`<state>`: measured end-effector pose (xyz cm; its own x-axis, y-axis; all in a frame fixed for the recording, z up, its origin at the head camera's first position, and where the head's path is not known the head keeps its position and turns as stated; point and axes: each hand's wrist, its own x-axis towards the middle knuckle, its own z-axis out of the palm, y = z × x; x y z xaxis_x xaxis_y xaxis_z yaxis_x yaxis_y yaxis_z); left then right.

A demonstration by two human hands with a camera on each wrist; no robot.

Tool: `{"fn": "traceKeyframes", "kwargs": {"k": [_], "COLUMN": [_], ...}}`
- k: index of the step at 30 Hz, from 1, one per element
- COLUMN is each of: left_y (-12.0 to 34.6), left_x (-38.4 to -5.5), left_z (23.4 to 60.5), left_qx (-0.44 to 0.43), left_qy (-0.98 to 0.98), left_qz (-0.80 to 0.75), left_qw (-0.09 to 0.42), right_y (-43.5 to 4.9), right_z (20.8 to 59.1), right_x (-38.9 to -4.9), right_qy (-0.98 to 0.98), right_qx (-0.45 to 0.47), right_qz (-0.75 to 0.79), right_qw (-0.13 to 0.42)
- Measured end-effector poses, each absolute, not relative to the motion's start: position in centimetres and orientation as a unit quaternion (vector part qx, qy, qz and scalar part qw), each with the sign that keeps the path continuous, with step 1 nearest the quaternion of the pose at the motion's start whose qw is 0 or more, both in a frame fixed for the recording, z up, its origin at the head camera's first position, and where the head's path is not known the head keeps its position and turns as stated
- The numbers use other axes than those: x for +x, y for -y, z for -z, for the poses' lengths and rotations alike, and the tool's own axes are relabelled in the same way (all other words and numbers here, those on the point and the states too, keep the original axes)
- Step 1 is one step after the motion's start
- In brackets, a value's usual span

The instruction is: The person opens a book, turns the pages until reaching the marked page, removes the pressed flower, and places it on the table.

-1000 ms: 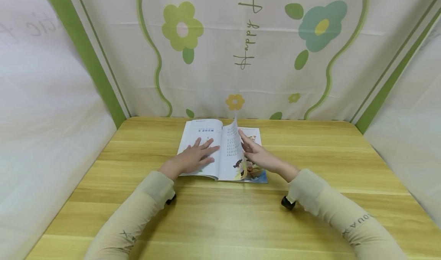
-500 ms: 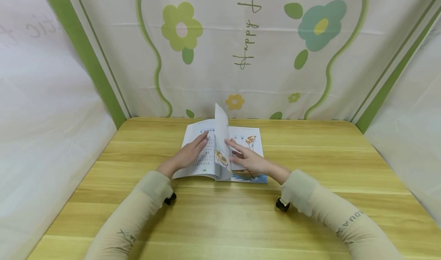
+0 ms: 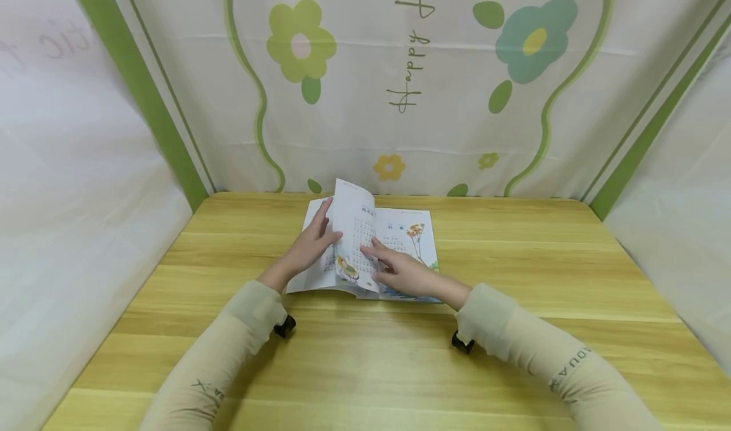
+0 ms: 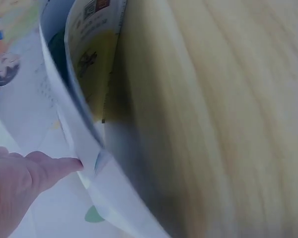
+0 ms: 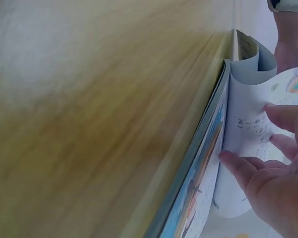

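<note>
An open book (image 3: 408, 228) with printed text and coloured pictures lies on the table. One leaf (image 3: 356, 221) stands raised and leans to the left, its pages bowed. My left hand (image 3: 308, 245) is over the left page with its fingers straight; the thumb reaches across the raised leaf's left edge. In the left wrist view, the thumb (image 4: 59, 168) touches a curved page edge. My right hand (image 3: 402, 271) has its fingers spread against the raised leaf near its spine side. The right wrist view shows those fingertips (image 5: 231, 157) at the page, above the book's lower edge.
The wooden table (image 3: 365, 361) extends around the book. A white cloth wall (image 3: 354, 120) with printed flowers stands behind the table's far edge, with more cloth at both sides. Black wrist devices (image 3: 462, 342) sit under both cuffs.
A leaf has swung from the right side over to the left, with my right hand following it leftward. My left hand has lifted off the page, its thumb now at the leaf's edge.
</note>
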<state>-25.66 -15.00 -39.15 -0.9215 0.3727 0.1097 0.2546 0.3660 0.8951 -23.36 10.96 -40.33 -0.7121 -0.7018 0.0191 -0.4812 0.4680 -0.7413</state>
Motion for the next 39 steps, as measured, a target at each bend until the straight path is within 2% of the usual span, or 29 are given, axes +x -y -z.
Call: {"fn": "traceKeyframes", "kwargs": {"k": [8,18,26,34,39], "left_y": [14.9,14.1,13.9,13.3,13.2], "left_x": [-25.6,-25.4,-25.5,-25.2,-25.2], "left_z": [39.1,38.7,39.2,39.4,39.5], "left_qx": [0.174,0.164,0.216,0.240,0.251], "left_qy": [-0.853,-0.897,-0.939,-0.950,-0.955], "left_qz": [-0.488,-0.411,-0.264,-0.177,-0.113], "left_qw": [0.069,0.005,0.041,0.097,0.113], "right_y": [-10.4,-9.5,-9.2,-9.4,-9.7], "right_z": [40.2,39.8,39.9,39.9,39.9], "right_x": [-23.3,-23.1,-23.1,-23.1,-23.2], "right_qy": [-0.848,-0.858,-0.867,-0.865,-0.857], "right_qx": [-0.370,-0.383,-0.374,-0.379,-0.395], "right_qz": [0.351,0.308,0.283,0.276,0.279], "right_qw": [0.148,0.153,0.168,0.179,0.179]}}
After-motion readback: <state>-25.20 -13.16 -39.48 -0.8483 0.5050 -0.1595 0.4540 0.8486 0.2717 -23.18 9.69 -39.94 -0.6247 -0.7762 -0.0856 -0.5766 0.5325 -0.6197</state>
